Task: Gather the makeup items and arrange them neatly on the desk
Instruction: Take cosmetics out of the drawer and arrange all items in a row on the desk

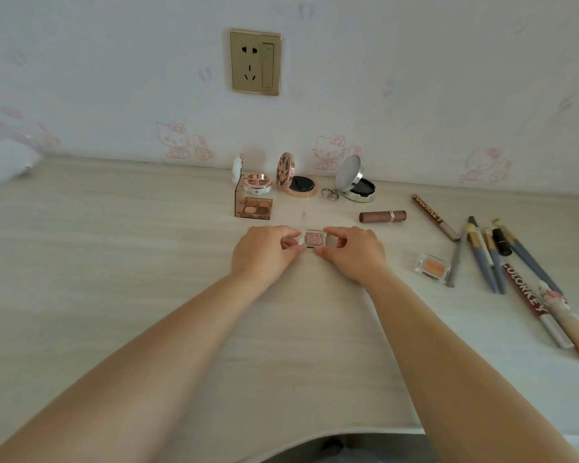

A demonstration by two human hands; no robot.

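Pale wood-look desk (114,262) is sitting against wallpaper w/ pink cartoon cats, and a gold wall socket (255,61) is showing above the lineup. Both hands are working at mid-desk: the left hand (264,252) and right hand (351,252) are each pinching one end of a small clear eyeshadow case (313,238), thumb and fingers closed on it from either side. Its lid is standing open, pink pan facing up, and the case is resting on or just over the desk, can't tell which.

Step in hand, I'd say: squaring this case into a second row in front of the open compacts. Behind it are a brown eyeshadow palette (254,207), a white-and-rose compact (256,182), a gold compact (296,183) and a silver mirror compact (356,183), all open along the wall.

Next move prob. calls for letting go gently so the light case isn't skidding, then reaching right for the loose stuff: a lipstick (382,216), an orange shadow case (432,266) and a messy fan of brushes (492,262), lying apart from the rows.

Writing: "COLORKEY" is reading clearly on a dark red pencil (430,213) and again on a second pencil (528,300) nearer the edge. Other labels too small.
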